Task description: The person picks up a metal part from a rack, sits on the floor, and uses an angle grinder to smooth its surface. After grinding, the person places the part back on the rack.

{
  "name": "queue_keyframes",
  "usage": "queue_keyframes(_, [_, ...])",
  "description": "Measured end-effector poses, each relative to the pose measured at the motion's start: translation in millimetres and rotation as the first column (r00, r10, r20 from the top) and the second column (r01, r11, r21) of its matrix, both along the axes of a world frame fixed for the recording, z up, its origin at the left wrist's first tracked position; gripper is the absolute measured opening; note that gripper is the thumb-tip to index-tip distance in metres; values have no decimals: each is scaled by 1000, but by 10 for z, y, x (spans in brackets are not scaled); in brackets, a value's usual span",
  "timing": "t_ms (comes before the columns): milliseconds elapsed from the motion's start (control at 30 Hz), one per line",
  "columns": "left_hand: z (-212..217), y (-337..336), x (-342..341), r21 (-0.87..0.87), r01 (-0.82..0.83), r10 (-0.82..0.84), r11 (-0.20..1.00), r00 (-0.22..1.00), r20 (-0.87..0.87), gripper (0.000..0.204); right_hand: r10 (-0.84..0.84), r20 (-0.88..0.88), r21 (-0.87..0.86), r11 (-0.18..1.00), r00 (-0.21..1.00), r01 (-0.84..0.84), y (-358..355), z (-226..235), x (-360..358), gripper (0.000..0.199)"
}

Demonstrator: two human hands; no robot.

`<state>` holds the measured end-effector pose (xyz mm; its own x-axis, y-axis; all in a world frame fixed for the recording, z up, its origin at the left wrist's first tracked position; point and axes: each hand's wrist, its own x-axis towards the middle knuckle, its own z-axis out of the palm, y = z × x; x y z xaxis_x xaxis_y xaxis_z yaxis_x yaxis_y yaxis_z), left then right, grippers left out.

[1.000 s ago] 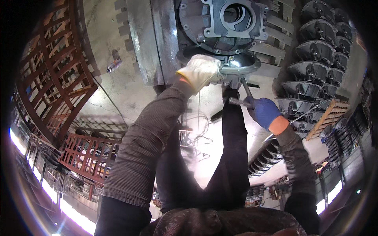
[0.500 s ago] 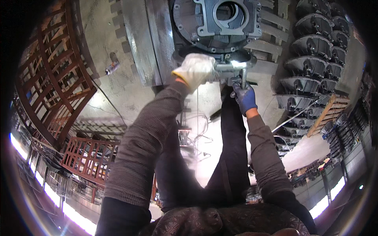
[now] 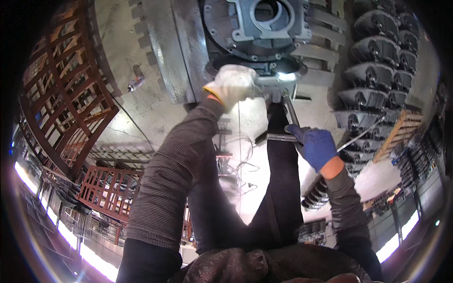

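Observation:
My left hand (image 3: 232, 87), in a white work glove with a yellow cuff, is closed at the left end of a grey metal bracket (image 3: 281, 82) on the near side of a large casting (image 3: 222, 35). Its fingertips are partly hidden. My right hand (image 3: 317, 147), in a blue glove, grips a metal tool with a straight shaft (image 3: 290, 111) and a ribbed bar (image 3: 281, 137) sticking out to the left. The shaft's far end meets the bracket's lower edge. A round opening (image 3: 272, 18) shows in the casting's frame-like top.
Grey slats (image 3: 321, 59) lie beside the casting. Rows of dark castings (image 3: 373, 75) stand at right, by a wooden pallet (image 3: 398, 137). Rust-red racks (image 3: 61, 85) fill the left. A small can (image 3: 136, 83) lies on the floor; grey beams (image 3: 174, 52) stand left of the casting.
My right hand has moved from beside the bracket down and right, toward me. The ribbed bar has swung from upright to nearly level. My left hand has stayed almost in place.

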<state>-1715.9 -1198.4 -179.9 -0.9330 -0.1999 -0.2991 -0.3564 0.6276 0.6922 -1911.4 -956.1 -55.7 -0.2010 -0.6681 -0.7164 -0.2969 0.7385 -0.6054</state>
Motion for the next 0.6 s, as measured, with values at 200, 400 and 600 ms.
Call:
queue_keyframes(200, [-151, -7, -156, 111, -89, 51, 990, 949, 311, 30, -437, 97, 23, 899, 894, 437, 437, 56, -742, 49])
queue_keyframes(400, [-228, 40, -172, 7, -70, 63, 998, 940, 335, 37, -853, 287, 81, 476, 437, 876, 1145, -2741, -1796, 21])
queue_keyframes(600, [-112, 95, -170, 2, -111, 108, 994, 964, 244, 39, -621, -67, -167, 779, 781, 605, 1431, -4705, -2136, 27])
